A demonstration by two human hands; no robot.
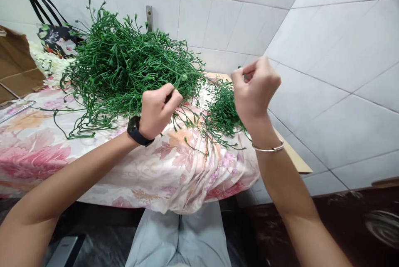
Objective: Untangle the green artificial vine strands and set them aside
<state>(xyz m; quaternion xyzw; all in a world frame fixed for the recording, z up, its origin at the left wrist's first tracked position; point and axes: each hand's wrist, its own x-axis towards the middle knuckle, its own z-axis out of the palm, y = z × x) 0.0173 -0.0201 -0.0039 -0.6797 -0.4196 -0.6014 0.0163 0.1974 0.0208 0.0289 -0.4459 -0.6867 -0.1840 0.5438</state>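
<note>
Main pile of green stems (124, 55) sits at back of table, L of ctr, near wall. Smaller pile (222, 109) nr table's R end, a few stems straggling toward front edge.

LH (158, 107) over front of main pile, fingers curled shut, thumb on index; blurry green right by it, can't tell if a stem's gripped. RH (257, 86) up by smaller pile, blocks view of its R side; fingers curled in, can't tell if anything's in them. Black watch (139, 132) on L wrist, thin bracelet (268, 147) on R.

Back L corner's crowded: floral bag (59, 39) w/ black handles, white flowers (57, 67) partly behind the pile, brown cardboard (18, 63) at L edge. Metal rod (17, 111) nr L edge too; loose stems (76, 134) trail off pile's L front.

Surface = pink/white floral cloth (124, 171), bunched at front edge R of ctr. Tan board (294, 157) sticks out past R edge. Walls (199, 13) white tile, meeting in a corner back R; small metal bracket (149, 18) behind main pile. Wearer's light trousers (179, 238) below front edge; grey flat device (64, 250) down L, dark floor area R.
</note>
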